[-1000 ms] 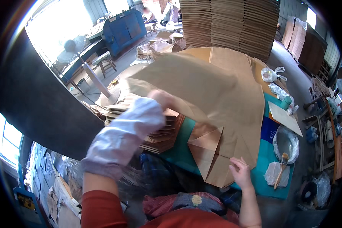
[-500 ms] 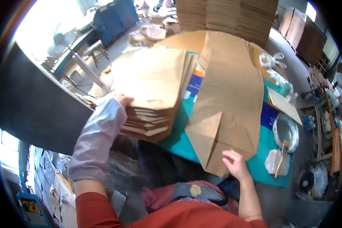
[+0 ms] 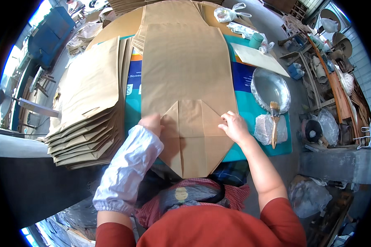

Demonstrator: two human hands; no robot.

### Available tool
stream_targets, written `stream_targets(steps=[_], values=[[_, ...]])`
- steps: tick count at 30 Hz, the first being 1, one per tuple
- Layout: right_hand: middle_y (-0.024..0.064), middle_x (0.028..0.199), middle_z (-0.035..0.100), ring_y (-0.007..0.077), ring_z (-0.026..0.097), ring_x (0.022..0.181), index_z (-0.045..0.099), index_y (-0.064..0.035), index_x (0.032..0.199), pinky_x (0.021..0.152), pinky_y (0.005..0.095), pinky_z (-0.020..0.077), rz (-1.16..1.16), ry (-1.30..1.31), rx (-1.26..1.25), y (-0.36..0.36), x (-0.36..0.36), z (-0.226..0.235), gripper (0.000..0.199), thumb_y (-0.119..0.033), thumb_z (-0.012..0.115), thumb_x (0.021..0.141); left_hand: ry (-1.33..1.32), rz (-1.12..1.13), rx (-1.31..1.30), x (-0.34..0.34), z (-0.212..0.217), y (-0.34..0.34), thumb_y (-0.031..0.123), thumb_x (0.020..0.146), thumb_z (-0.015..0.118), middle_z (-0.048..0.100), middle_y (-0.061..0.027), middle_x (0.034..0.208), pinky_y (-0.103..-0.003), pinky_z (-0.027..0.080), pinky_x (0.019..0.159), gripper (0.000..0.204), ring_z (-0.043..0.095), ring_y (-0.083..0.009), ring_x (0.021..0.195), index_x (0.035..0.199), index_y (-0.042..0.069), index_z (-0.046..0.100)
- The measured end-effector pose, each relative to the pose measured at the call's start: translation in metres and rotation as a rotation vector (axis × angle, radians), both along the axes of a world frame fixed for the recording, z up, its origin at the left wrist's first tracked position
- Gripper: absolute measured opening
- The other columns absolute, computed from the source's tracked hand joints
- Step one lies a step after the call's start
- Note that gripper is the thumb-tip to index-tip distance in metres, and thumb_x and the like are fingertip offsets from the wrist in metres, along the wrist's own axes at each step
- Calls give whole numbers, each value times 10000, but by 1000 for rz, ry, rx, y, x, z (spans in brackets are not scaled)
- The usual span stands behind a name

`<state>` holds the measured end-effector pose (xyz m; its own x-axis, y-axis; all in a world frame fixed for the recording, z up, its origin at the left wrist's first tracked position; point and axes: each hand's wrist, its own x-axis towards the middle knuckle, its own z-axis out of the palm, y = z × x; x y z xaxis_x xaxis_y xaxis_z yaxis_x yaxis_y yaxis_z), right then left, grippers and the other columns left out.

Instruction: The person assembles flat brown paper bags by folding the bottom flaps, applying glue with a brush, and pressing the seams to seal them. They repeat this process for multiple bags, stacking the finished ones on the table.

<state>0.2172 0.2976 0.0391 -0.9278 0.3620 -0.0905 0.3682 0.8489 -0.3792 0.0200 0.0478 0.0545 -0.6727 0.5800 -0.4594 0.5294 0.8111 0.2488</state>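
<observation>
A large brown paper bag (image 3: 185,70) lies flat in front of me, its near end spread into a pointed, diamond-like bottom fold. My left hand (image 3: 152,124), in a pale sleeve cover, is closed on the left edge of that fold. At the opposite edge, my right hand (image 3: 235,127) pinches the paper between thumb and fingers. To the left, a stack of folded paper bags (image 3: 90,90) stands with its creased bottoms toward me. More flat bags lie beneath the far end of the one I hold.
On the right of the teal table covering (image 3: 255,142) sit a plastic-lined bowl (image 3: 272,90) and a brush (image 3: 275,123) on a wrapped block (image 3: 264,131). Farther back are a white board (image 3: 259,59), a green cup (image 3: 256,40) and a plastic bag (image 3: 231,13).
My left hand has left the stack and moved right onto the bag's fold. My right hand has risen to the other edge. The bottom now lies spread open, and the view has turned right.
</observation>
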Motion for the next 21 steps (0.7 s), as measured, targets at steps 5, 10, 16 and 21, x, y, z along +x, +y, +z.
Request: stream_targets(steps=[5,10,16,21], values=[[115,981,620,294,612,908,569,-39,977,766,388,494,40,236,37,-20,-39,-11,494,-299,827,645,376,-47,338,-6,-44,7,372,578,867,670,-128,939,-366,509,802,611,643,-292,848,1021,42,605],[144,878,644,330,620,897,617,-14,866,764,402,507,196,-106,-224,15,-38,8,190,-82,661,694,-226,-59,296,-50,-35,-23,157,630,743,669,-121,723,-365,531,672,204,664,-260,693,798,51,697],[72,761,595,255,612,803,585,-78,748,702,376,509,603,107,192,17,-23,3,45,-52,549,757,75,-393,238,-4,15,-10,78,699,623,697,-84,970,-343,510,830,306,662,-261,897,996,105,689],[134,1075,637,265,617,1030,578,-3,1150,887,375,503,548,297,389,-27,-3,6,389,-101,554,775,497,-288,42,59,-39,-21,149,758,545,498,-237,1320,-447,321,1089,568,417,-377,1291,1264,-101,480]])
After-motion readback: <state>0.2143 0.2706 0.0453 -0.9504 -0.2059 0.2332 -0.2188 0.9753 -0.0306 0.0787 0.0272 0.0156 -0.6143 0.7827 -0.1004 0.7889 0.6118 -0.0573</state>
